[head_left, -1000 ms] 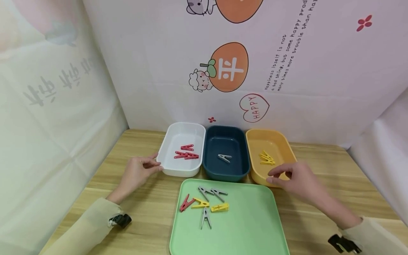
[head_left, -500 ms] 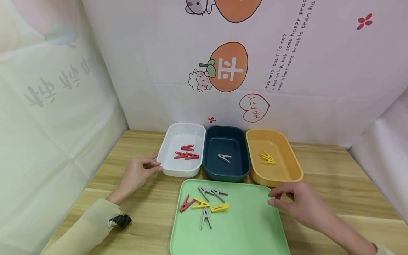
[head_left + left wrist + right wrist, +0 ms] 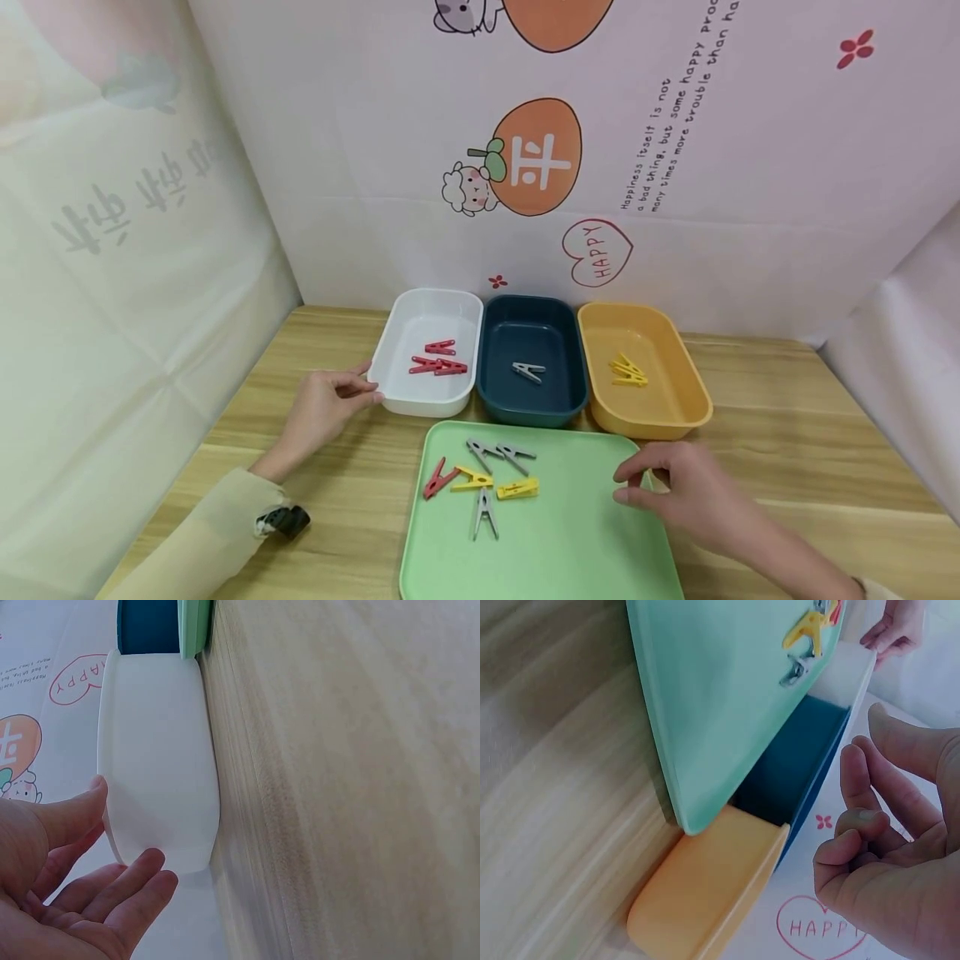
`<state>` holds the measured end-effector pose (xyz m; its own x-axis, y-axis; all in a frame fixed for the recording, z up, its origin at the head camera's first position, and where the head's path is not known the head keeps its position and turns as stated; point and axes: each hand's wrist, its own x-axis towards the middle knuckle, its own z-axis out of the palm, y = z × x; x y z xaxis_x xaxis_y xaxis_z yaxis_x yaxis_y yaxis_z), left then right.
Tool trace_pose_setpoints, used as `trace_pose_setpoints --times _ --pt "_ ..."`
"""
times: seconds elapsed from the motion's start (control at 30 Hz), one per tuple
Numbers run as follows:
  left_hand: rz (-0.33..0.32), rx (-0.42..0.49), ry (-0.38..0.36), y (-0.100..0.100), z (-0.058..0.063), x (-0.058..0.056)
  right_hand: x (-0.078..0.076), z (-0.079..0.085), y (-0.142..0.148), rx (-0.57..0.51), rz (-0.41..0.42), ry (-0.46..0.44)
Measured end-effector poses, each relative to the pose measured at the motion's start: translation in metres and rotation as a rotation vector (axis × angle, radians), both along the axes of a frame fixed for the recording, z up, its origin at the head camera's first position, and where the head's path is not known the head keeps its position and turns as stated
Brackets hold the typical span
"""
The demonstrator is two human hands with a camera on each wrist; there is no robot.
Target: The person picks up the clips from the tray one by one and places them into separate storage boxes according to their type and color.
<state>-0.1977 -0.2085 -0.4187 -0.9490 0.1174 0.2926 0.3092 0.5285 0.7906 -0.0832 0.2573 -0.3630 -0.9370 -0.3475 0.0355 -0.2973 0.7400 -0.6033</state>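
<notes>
A: What is seen of the setting?

B: A wooden table (image 3: pixel 787 433) is backed by a pale printed sheet (image 3: pixel 675 167) on which an orange cartoon fruit and a "HAPPY" heart are shown.

A: And at the left?

B: The left hand (image 3: pixel 322 408) is laid on the table at the left near corner of the white bin (image 3: pixel 397 398). Its fingers are relaxed and nearly straight, with the tips at the bin's wall; nothing is gripped. In the left wrist view the thumb and fingers are spread about the bin's rounded corner.

A: What is held in the white bin?

B: Red clothespins (image 3: pixel 438 360) are lain together in it. Just to its right a dark blue bin (image 3: pixel 570 400) is set, with one grey clothespin (image 3: pixel 528 370) inside, and further right an orange bin (image 3: pixel 697 404) with yellow clothespins (image 3: pixel 627 372).

A: And nearer?

B: A green tray (image 3: pixel 570 550) is placed just in front of the bins. On its far left part a red clothespin (image 3: pixel 438 478), two yellow clothespins (image 3: pixel 497 484) and three grey clothespins (image 3: pixel 491 475) are scattered close together.

A: Where is the right hand?

B: The right hand (image 3: pixel 675 492) is held over the tray's right edge, near the orange bin and well apart from the loose pins. Its fingers are loosely curled, thumb close to forefinger, and nothing is held.
</notes>
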Motion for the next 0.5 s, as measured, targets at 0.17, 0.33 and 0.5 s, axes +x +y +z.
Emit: trace_pose_setpoints --times 0.17,0.33,0.5 --pt "-0.002 0.006 -0.004 0.0 0.0 0.001 -0.001 -0.008 -0.008 -0.012 0.067 0.026" --pt "-0.004 0.01 -0.008 0.0 0.0 0.0 -0.003 -0.015 -0.016 -0.004 0.115 -0.017" --pt "-0.001 0.01 -0.007 0.0 0.001 0.0 -0.004 -0.02 -0.026 0.006 0.157 -0.046"
